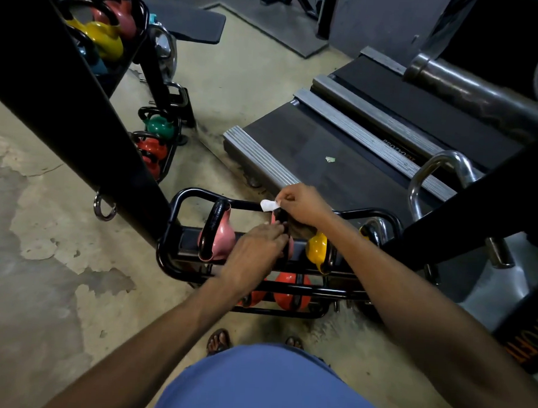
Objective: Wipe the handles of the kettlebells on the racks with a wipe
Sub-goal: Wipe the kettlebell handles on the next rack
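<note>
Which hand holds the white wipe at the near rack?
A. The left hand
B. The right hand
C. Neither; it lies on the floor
B: the right hand pinches the white wipe in its fingers above the pink kettlebell, while the left hand touches that kettlebell without a wipe.

Both bare forearms reach forward and down, drawing close together. The left grip (pixel 253 249) lies knuckles up, fingers curled onto a kettlebell handle (pixel 282 217). Just beyond it, the right grip (pixel 302 204) bends at the wrist, thumb and fingertips pinching a white wipe (pixel 268 205).
</note>
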Demonstrator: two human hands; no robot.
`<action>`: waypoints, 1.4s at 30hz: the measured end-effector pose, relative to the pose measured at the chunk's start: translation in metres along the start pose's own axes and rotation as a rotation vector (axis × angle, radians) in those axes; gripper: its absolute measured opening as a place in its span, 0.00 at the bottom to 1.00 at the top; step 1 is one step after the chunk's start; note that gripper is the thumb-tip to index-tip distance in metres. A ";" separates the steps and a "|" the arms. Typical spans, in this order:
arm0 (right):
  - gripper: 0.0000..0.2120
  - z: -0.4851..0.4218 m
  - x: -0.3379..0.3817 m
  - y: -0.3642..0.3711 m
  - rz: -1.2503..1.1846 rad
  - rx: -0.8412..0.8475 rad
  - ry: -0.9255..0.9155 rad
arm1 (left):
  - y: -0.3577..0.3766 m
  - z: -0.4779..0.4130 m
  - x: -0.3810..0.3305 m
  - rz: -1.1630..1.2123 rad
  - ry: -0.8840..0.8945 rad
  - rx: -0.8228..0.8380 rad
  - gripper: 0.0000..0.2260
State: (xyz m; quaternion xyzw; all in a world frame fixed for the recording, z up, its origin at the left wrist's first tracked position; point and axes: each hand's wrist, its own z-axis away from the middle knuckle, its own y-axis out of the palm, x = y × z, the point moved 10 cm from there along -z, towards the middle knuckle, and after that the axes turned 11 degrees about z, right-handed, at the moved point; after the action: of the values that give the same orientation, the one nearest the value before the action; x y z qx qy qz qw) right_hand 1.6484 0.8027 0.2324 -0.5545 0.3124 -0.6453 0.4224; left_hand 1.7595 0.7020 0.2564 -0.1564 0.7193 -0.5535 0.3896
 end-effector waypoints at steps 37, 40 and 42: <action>0.10 0.139 0.039 0.020 0.319 -0.425 -0.450 | -0.006 -0.054 0.056 0.376 -0.119 0.169 0.26; 0.05 0.146 -0.002 0.027 -0.226 -0.420 -0.010 | 0.003 -0.055 0.054 0.294 -0.107 0.238 0.34; 0.04 0.140 -0.014 0.044 -0.493 -0.331 0.149 | 0.006 -0.054 0.055 0.267 -0.087 0.259 0.35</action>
State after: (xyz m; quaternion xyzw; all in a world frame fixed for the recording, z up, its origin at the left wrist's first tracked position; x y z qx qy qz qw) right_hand 1.7950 0.8047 0.2144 -0.6259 0.2995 -0.7077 0.1331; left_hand 1.6855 0.7042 0.2345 -0.0316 0.6390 -0.5774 0.5071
